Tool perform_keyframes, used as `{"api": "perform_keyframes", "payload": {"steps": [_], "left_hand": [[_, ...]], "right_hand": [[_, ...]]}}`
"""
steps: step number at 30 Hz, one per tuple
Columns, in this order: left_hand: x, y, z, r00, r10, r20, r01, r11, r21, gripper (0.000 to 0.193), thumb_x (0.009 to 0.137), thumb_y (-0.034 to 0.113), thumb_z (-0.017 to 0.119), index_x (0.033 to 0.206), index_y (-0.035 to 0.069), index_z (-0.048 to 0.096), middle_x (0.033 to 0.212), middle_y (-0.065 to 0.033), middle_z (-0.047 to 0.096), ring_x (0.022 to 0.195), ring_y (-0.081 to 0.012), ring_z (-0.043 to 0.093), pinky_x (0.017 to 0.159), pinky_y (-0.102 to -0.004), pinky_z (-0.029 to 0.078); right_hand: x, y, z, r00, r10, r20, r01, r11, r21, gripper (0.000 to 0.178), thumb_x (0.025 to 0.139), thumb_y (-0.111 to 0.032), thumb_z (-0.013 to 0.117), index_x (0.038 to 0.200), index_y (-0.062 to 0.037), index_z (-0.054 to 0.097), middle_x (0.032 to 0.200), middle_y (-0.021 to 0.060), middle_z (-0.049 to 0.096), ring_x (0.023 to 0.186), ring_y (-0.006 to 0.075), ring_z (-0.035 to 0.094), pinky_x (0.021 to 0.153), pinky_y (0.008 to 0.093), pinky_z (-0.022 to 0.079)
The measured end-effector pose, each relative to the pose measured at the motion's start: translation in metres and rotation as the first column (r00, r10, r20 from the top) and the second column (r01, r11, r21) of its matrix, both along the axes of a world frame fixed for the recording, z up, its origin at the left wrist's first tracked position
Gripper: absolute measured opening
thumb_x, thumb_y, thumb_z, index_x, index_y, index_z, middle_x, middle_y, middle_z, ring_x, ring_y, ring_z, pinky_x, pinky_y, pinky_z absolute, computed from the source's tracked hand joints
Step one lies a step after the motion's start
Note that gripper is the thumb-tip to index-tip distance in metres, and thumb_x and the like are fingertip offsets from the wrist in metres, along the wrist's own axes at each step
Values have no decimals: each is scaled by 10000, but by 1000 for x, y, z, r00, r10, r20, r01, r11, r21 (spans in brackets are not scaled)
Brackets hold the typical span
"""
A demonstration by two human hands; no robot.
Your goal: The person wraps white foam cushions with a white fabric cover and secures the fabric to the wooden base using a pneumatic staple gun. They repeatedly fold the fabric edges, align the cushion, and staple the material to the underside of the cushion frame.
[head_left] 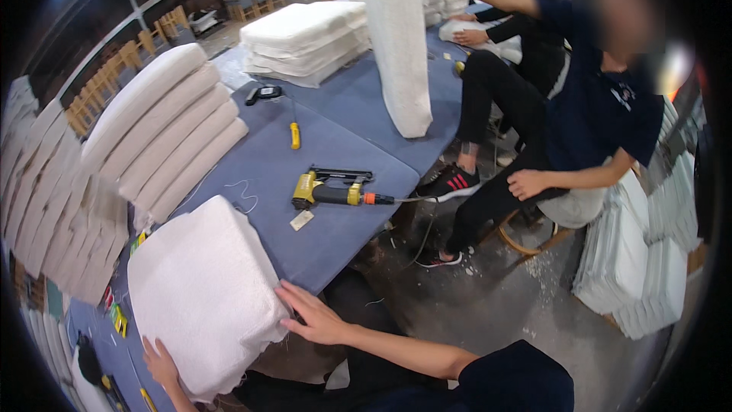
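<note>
A thick white fabric-covered cushion [202,282] lies before me at the near edge of the blue-grey table [335,244]. Against its right side rests my right hand [314,317], fingers stretched out and apart. My left hand [161,366] touches the cushion's near left side with its fingers spread. Loose fabric edges hang from the cushion's near right side. Beyond it lies a yellow-and-black pneumatic staple gun [328,188] with an orange hose fitting, beside a small pale tag [302,220].
Stacked white cushions [164,133] rise at the left, with another stack [305,42] farther back. A yellow-handled screwdriver [294,136] lies mid-table. At the right, a seated co-worker [602,107] holds a white cushion [400,53] upright. More white pieces [633,259] stand on the floor.
</note>
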State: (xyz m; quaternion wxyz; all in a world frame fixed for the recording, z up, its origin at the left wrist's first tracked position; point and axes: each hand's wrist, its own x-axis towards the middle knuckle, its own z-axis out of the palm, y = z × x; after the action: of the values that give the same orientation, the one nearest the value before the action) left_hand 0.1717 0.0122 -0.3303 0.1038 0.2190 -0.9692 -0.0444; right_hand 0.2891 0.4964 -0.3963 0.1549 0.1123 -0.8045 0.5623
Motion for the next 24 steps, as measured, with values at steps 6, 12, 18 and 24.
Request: {"api": "perform_keyframes", "payload": {"steps": [6,12,18,24], "left_hand": [[59,72,40,990,-77,-115,45,965,-258,461,1092,300,523,1442,17,623,1232,-298,679,1168,-455,649,1052,-494,509],[34,17,-5,972,204,120,-168,951,-258,618,1123,524,409,1676,250,372,1635,-274,421,1481,-482,430,1165,-670,364],[55,206,42,573,-805,156,775,594,217,726,1036,389,545,1674,92,365,1758,-235,234,1647,-447,89,1282,-658,-55],[37,276,40,219,-972,86,966,229,123,752,972,375,617,1647,107,422,1747,-233,267,1636,-453,147,1276,-697,6]], "right_hand": [[12,-2,-1,990,-30,138,55,982,-183,540,1075,-344,614,1494,-13,544,1469,198,606,1331,361,579,1126,448,446],[12,-1,22,937,-118,328,185,966,-181,362,1061,-297,622,1307,-36,673,1326,122,702,1247,325,622,1072,406,479],[-33,-21,7,982,-135,133,158,972,-176,585,1120,-365,541,1567,1,453,1625,235,458,1526,367,425,1247,417,342],[-12,-74,12,964,-135,229,211,912,-351,733,1127,-473,489,1648,14,316,1706,262,322,1589,354,329,1274,404,283]]}}
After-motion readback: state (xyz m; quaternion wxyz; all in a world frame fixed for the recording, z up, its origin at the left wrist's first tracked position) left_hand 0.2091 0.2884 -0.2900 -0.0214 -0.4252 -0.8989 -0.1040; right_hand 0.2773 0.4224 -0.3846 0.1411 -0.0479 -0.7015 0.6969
